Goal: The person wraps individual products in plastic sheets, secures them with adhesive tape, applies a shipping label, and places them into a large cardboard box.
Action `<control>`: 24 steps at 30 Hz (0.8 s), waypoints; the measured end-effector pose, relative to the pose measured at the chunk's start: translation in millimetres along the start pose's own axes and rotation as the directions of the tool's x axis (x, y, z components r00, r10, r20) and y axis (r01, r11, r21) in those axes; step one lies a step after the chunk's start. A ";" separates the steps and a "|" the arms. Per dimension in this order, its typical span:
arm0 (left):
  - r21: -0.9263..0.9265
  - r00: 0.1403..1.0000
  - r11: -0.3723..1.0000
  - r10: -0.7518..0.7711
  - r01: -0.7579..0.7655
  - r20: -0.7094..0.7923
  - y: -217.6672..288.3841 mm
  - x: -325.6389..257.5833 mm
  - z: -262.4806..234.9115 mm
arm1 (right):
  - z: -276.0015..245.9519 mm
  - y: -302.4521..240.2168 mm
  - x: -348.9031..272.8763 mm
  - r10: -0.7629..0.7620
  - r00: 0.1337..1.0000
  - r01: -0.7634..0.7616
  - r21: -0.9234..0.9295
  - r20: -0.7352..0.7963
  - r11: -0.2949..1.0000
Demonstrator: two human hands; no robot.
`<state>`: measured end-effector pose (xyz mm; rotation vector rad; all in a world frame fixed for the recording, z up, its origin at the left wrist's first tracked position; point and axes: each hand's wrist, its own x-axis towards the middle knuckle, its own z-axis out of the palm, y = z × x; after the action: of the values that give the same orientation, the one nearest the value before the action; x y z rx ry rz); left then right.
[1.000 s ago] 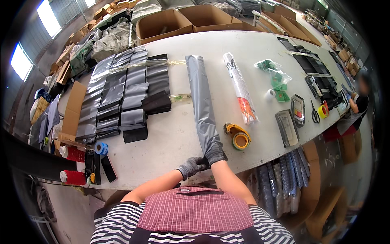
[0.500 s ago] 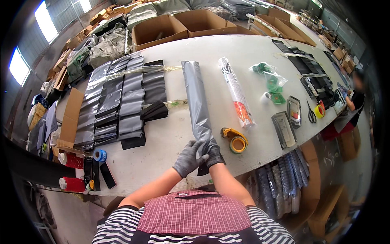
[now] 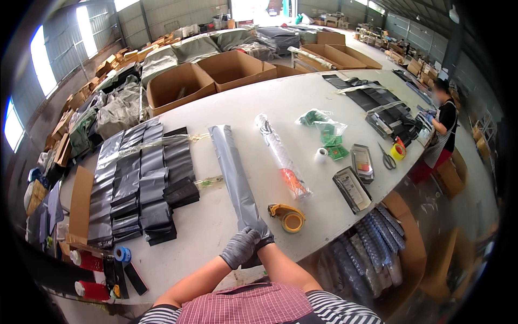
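A long grey plastic mailing bag (image 3: 229, 164), filled out like a tube, lies on the white table in front of me. My left hand (image 3: 240, 249), in a grey work glove, is closed on the bag's near end with its fingers curled. Beside it my right hand (image 3: 264, 236), also gloved, wraps round the same end from the right, partly covered by the plastic. The bag's end is gathered between both hands; what is inside it is hidden. To its right lies a clear-wrapped roll (image 3: 281, 156) with a white and orange print.
Stacked grey-black bags (image 3: 154, 183) lie left. A yellow tape dispenser (image 3: 288, 218), metal trays (image 3: 352, 189), scissors (image 3: 387, 157) and green packets (image 3: 337, 151) lie right. A phone (image 3: 136, 279) is near the left front edge. Cartons (image 3: 181, 89) stand behind; a co-worker (image 3: 445, 119) works far right.
The view has tilted up, so everything sits lower in the picture. My left hand's fingers have curled tighter on the bag's near end; the right hand stays on it.
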<state>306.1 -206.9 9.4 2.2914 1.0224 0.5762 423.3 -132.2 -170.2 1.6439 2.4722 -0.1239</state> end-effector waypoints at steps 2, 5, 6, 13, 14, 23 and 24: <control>-0.033 1.000 0.999 0.010 -0.009 0.012 1.2 5.6 -4.5 | -0.1 6.5 4.2 0.032 0.999 -0.031 0.074 -0.011 0.997; 0.095 0.988 0.991 -0.109 0.099 0.106 5.4 10.8 -6.5 | -0.1 2.2 -8.5 0.105 0.994 -0.101 0.236 -0.003 0.966; 0.073 0.985 0.995 -0.076 0.065 0.156 -4.3 9.7 -3.4 | 0.1 -5.0 -17.4 0.133 0.991 -0.128 0.323 0.006 0.938; -0.068 0.958 0.987 -0.122 0.144 0.259 -36.4 -24.7 11.1 | -24.3 -28.8 -127.8 -0.008 0.919 -0.375 0.865 0.395 -0.333; -0.164 0.956 0.946 -0.261 0.280 0.133 -33.1 -30.5 9.3 | -40.5 -21.3 -148.4 -0.067 0.906 -0.403 0.806 0.417 -0.433; -0.501 0.676 0.479 -0.645 0.721 0.357 -64.9 -43.3 57.8 | -89.2 12.7 -180.8 0.056 0.950 0.169 0.656 -0.307 0.735; -0.534 0.641 0.402 -0.654 0.744 0.400 -62.9 -45.5 56.2 | -97.8 8.1 -187.0 -0.001 1.000 -0.020 0.714 0.029 0.699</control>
<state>277.2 -224.9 -80.2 1.0664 1.3249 0.3230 492.2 -282.7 -39.0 1.8603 2.5418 -1.2528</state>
